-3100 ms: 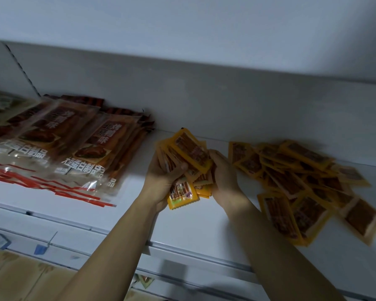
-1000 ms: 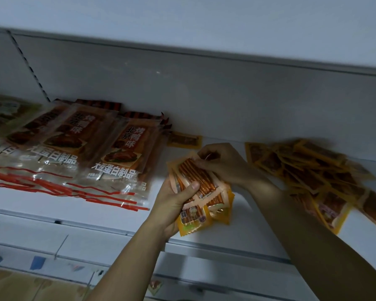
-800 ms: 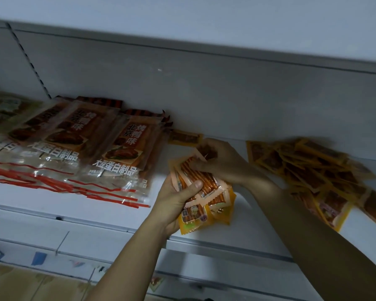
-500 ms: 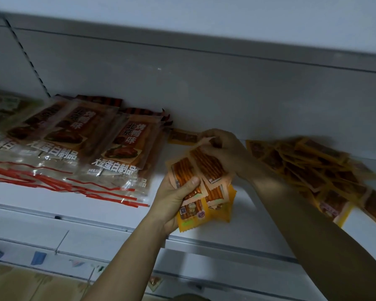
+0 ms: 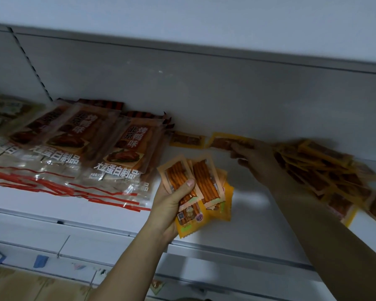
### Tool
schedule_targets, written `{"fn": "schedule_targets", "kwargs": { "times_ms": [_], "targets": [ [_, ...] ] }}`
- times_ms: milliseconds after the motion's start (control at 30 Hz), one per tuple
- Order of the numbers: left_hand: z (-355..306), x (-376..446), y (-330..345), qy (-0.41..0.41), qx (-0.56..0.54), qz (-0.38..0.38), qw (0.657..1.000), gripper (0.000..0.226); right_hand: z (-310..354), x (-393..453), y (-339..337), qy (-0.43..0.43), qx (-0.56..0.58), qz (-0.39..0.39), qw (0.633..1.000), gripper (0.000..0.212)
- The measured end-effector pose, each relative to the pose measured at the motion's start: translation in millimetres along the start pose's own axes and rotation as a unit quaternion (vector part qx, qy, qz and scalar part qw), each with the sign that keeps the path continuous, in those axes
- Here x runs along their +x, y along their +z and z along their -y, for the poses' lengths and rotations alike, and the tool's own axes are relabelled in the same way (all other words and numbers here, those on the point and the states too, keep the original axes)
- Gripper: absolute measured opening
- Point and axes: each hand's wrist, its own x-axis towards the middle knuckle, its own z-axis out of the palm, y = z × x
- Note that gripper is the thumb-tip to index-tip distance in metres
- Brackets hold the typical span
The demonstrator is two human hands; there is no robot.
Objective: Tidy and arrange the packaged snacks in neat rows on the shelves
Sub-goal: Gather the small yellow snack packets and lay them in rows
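Note:
My left hand (image 5: 172,205) grips a fanned stack of small orange snack packets (image 5: 202,187) just above the white shelf (image 5: 254,213), thumb across the top one. My right hand (image 5: 254,161) reaches to the back wall, fingers resting on one small packet (image 5: 224,142) laid flat there. Another small packet (image 5: 187,140) lies just left of it against the wall. A loose pile of several similar packets (image 5: 326,170) spreads out to the right of my right hand.
Large clear bags with red stripes and Chinese lettering (image 5: 91,153) lie overlapped on the shelf's left half. The grey back panel (image 5: 204,94) rises behind. A lower shelf edge (image 5: 52,253) with price tags runs below.
My right hand took one packet off the stack in my left hand and carried it back to the wall, setting it beside the packet lying there. My left hand kept holding the stack.

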Motion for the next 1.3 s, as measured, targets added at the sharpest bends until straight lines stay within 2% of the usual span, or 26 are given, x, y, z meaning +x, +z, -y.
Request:
{"fn": "schedule_targets", "kwargs": {
  "times_ms": [33, 100, 200, 267, 400, 533, 733, 867, 933, 1000, 1033, 1067, 1133, 1200, 1233, 1300],
  "targets": [
    [-0.3, -0.5, -0.4, 0.000, 0.003, -0.002, 1.000, 0.054, -2.4, 3.5, 6.0, -0.006, -0.015, -0.034, 0.999, 0.014],
    [-1.0, -1.9, -0.9, 0.000, 0.008, -0.003, 1.000, 0.056, -5.0, 9.6, 21.1, -0.005, -0.056, -0.054, 0.997, 0.016],
    [-0.9, -4.6, 0.7, 0.006, 0.013, -0.005, 1.000, 0.054, -5.7, 16.6, 42.4, 0.040, -0.078, 0.001, 0.996, 0.018],
    [-2.0, -6.3, 2.3, 0.019, 0.007, -0.007, 1.000, 0.045, -5.7, 17.1, 54.6, 0.053, -0.061, 0.037, 0.996, 0.017],
    [-3.6, -8.2, 4.6, 0.033, -0.012, -0.014, 0.999, 0.038, -6.2, 14.9, 74.8, -0.026, -0.205, -0.019, 0.978, 0.030],
    [-2.5, -6.6, 5.1, 0.028, 0.010, -0.023, 0.999, 0.046, -7.1, 16.6, 81.6, -0.042, -0.233, -0.036, 0.971, 0.039],
    [-3.3, -7.2, 3.3, 0.029, 0.022, -0.025, 0.999, 0.052, -8.6, 20.8, 93.3, -0.046, -0.276, -0.033, 0.960, 0.031],
    [-3.7, -9.3, 4.3, 0.033, 0.009, -0.024, 0.999, 0.046, -5.8, 21.4, 95.9, -0.040, -0.330, -0.027, 0.943, 0.024],
    [-3.4, -10.1, 4.7, 0.036, 0.005, -0.023, 0.999, 0.043, -6.3, 17.4, 96.5, -0.064, -0.305, -0.039, 0.949, 0.020],
    [-3.9, -9.9, 3.5, 0.033, 0.006, -0.024, 0.999, 0.042, -4.8, 11.0, 90.8, -0.112, -0.221, -0.049, 0.968, 0.008],
    [-4.4, -9.4, 2.9, 0.028, 0.006, -0.023, 0.999, 0.043, -0.3, 6.7, 84.7, -0.114, -0.148, -0.024, 0.982, 0.006],
    [-5.3, -9.0, 2.0, 0.018, 0.006, -0.021, 1.000, 0.044, 7.6, 1.1, 76.5, -0.094, -0.080, 0.033, 0.992, 0.015],
    [-6.9, -8.6, 1.9, -0.013, 0.010, -0.011, 1.000, 0.047, 23.9, -10.1, 56.5, -0.052, -0.005, 0.207, 0.977, 0.033],
    [-7.7, -7.4, 1.9, -0.037, 0.022, -0.003, 0.999, 0.048, 37.7, -18.6, 42.6, -0.088, -0.062, 0.358, 0.927, 0.038],
    [-7.6, -6.4, 1.3, -0.042, 0.027, -0.004, 0.999, 0.048, 42.6, -21.9, 40.8, -0.135, -0.110, 0.401, 0.900, 0.038],
    [-7.9, -5.7, -0.5, -0.046, 0.029, -0.008, 0.998, 0.049, 46.1, -22.0, 40.8, -0.229, -0.184, 0.415, 0.861, 0.038]
  ]
}}
